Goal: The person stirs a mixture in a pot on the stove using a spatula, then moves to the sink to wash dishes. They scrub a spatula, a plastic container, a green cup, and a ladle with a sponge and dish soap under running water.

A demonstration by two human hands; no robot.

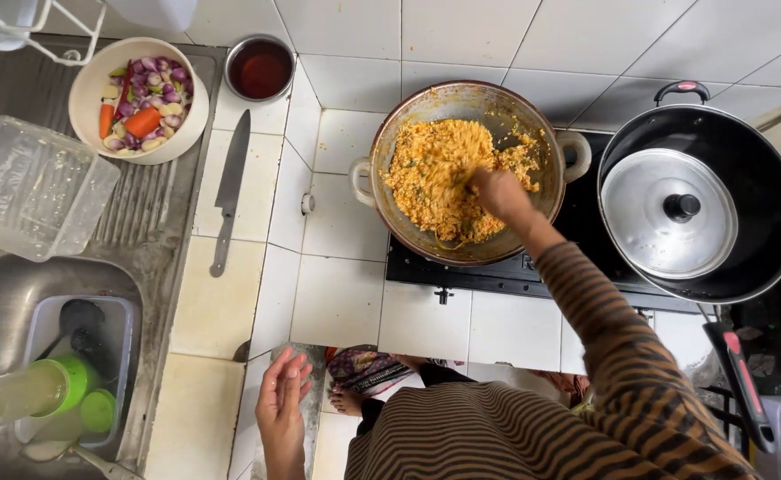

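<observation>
Under the right hand [497, 191], blurred, grip unreadable, sits the wok [470, 169] on the stove [506, 271], full of loose orange rice [439, 182] — likely heavy and hot, best held by both side handles; left hand [284, 396] open, empty.

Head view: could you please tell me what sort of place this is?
Most likely a home kitchen: a wok of food sits on a stove, with a steel sink and a knife on the tiled counter.
</observation>
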